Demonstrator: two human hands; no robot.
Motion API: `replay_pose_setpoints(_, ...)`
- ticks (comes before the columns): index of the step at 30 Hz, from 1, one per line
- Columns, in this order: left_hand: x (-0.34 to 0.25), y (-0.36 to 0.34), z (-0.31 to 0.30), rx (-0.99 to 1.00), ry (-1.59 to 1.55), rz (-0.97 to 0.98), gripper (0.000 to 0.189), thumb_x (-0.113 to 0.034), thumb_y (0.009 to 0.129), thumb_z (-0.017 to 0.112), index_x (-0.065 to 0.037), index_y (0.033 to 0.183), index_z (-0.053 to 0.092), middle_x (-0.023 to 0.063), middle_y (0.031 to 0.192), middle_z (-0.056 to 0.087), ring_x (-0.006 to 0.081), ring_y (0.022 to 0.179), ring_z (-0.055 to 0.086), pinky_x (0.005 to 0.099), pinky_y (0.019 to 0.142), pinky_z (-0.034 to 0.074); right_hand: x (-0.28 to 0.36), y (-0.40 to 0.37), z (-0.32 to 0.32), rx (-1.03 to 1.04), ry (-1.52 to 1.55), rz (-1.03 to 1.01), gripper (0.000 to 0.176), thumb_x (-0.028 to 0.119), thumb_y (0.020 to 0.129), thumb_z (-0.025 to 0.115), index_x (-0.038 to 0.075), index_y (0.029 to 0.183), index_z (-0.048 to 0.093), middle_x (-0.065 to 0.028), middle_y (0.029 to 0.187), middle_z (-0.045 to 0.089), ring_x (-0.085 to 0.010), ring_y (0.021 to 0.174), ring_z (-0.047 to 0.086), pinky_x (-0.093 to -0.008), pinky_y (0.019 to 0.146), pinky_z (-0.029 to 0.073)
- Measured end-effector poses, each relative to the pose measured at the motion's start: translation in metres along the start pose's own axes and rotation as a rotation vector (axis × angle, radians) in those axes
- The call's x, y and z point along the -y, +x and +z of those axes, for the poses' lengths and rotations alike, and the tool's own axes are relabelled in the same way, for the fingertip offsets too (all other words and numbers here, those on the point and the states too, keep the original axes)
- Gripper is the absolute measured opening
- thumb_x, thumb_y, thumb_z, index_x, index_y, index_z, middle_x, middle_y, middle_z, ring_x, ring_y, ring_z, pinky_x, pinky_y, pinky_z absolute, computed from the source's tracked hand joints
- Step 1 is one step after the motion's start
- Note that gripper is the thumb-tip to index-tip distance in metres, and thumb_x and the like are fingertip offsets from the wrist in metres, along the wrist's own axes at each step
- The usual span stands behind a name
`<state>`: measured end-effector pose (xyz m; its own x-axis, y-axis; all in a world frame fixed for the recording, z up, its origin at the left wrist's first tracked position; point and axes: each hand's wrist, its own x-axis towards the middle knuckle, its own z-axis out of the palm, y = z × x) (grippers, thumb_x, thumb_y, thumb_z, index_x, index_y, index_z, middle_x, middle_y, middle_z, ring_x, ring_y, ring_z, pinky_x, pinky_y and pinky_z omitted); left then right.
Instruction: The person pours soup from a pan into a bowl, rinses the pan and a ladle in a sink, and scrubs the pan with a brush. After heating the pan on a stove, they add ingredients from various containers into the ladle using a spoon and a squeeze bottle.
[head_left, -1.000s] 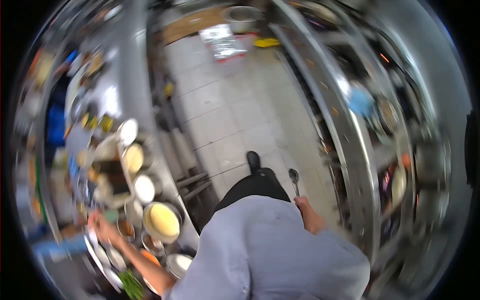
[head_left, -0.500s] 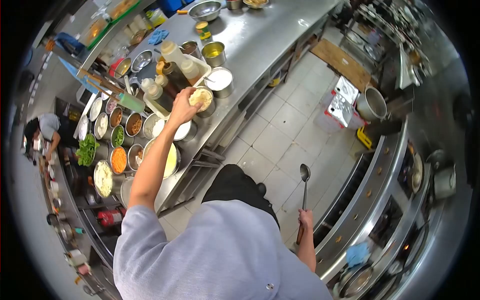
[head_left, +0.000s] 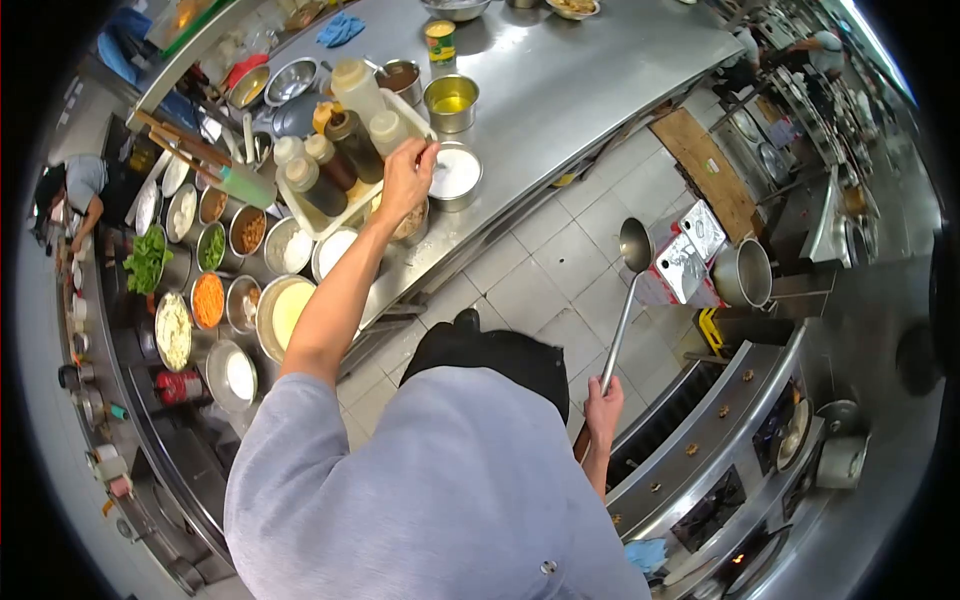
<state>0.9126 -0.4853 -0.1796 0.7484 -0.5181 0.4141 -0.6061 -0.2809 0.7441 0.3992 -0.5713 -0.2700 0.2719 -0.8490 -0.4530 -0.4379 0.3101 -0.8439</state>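
My left hand (head_left: 408,178) is closed in a pinch at the near-left rim of a metal pot of white powder (head_left: 457,172). Its fingertips are on the thin handle of a spoon that stands in the powder; most of the spoon is hidden. Under my left wrist, a pot with pale yellowish contents (head_left: 413,222) is partly covered. A tray of squeeze bottles (head_left: 352,145) stands just left of the hand. Low at my right side, my right hand (head_left: 602,408) is wrapped around a long-handled metal ladle (head_left: 634,245), its bowl pointing forward over the floor.
Metal pots of chopped vegetables, such as grated carrot (head_left: 208,300), fill the table's left end. A pot of yellow liquid (head_left: 451,104) and a can (head_left: 440,42) stand farther back. Gas stoves (head_left: 708,505) run along my right. A co-worker (head_left: 82,185) stands far left.
My left hand has left the pot of pale contents and moved forward to the white powder's spoon. The ladle in my right hand has swung up and forward. My view has turned slightly.
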Motion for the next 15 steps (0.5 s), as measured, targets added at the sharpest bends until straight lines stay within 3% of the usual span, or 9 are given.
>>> replay_pose_setpoints(2, -0.008, 0.004, -0.003, -0.096, -0.037, -0.022, 0.023, -0.017, 0.094, 0.062, 0.005, 0.091, 0.067, 0.0182, 0.076, 0.059, 0.0300, 0.068, 0.059, 0.0381, 0.064, 0.046, 0.028, 0.010, 0.003, 0.032, -0.029, -0.014, 0.018, 0.018, 0.095, 0.065, 0.010, 0.087, 0.051, 0.0053, 0.058, 0.044, -0.0054, 0.041, 0.042, -0.0239, 0.037, 0.032)
replay_pose_setpoints(6, 0.002, -0.001, 0.002, -0.057, 0.036, -0.008, 0.027, -0.019, 0.095, 0.061, 0.006, 0.088, 0.065, 0.0210, 0.077, 0.059, 0.0344, 0.066, 0.057, 0.0406, 0.064, 0.045, 0.066, 0.043, 0.004, 0.127, -0.102, -0.071, 0.018, 0.018, 0.095, 0.064, 0.009, 0.086, 0.050, 0.0053, 0.059, 0.043, -0.0055, 0.042, 0.041, -0.0241, 0.038, 0.033)
replay_pose_setpoints(10, 0.002, -0.013, 0.001, -0.113, 0.048, -0.132, 0.030, -0.021, 0.095, 0.061, 0.008, 0.088, 0.064, 0.0229, 0.074, 0.058, 0.0361, 0.065, 0.057, 0.0417, 0.063, 0.045, 0.103, 0.091, -0.002, 0.248, -0.173, -0.130, 0.018, 0.017, 0.095, 0.064, 0.008, 0.087, 0.052, 0.0054, 0.060, 0.043, -0.0051, 0.045, 0.042, -0.0244, 0.040, 0.033)
replay_pose_setpoints(15, 0.006, -0.026, 0.001, -0.245, -0.110, -0.445, 0.032, -0.023, 0.099, 0.053, 0.003, 0.098, 0.071, 0.0133, 0.082, 0.070, 0.0180, 0.070, 0.061, 0.0332, 0.068, 0.049, 0.133, 0.138, -0.006, 0.367, -0.246, -0.304, 0.017, 0.018, 0.096, 0.063, 0.009, 0.088, 0.051, 0.0065, 0.058, 0.042, -0.0039, 0.042, 0.040, -0.0229, 0.037, 0.031)
